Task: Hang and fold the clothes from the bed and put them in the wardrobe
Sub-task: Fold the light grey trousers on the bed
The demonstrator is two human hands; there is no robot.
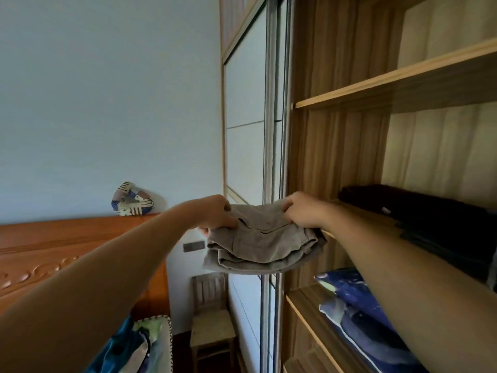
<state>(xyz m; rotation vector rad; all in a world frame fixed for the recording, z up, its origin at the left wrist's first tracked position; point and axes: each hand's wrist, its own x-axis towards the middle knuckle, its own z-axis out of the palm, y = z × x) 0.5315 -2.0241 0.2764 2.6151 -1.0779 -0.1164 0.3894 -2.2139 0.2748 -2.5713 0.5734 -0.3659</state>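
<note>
Fingers (227, 223) of our left hand (215, 212) are curled on the left edge of a folded grey garment (262, 246). Our right hand (302, 211) grips its right edge in the same way, so we hold it flat in the air between both hands. The garment is in front of the open wardrobe (336, 146), with its right corner just at the front edge of the middle shelf (330, 235); we cannot tell if it touches the wood. Further right on this shelf lies a pile of dark folded clothes (419, 211). On the shelf below lies blue patterned bedding (360, 319). Behind the garment stands the sliding door (247, 130). At lower left we see an orange wooden headboard (67, 251) with a patchwork cushion (131, 199) on top of it, leaning on the wall. A wooden chair (212, 319) stands between the headboard and the wardrobe.
</note>
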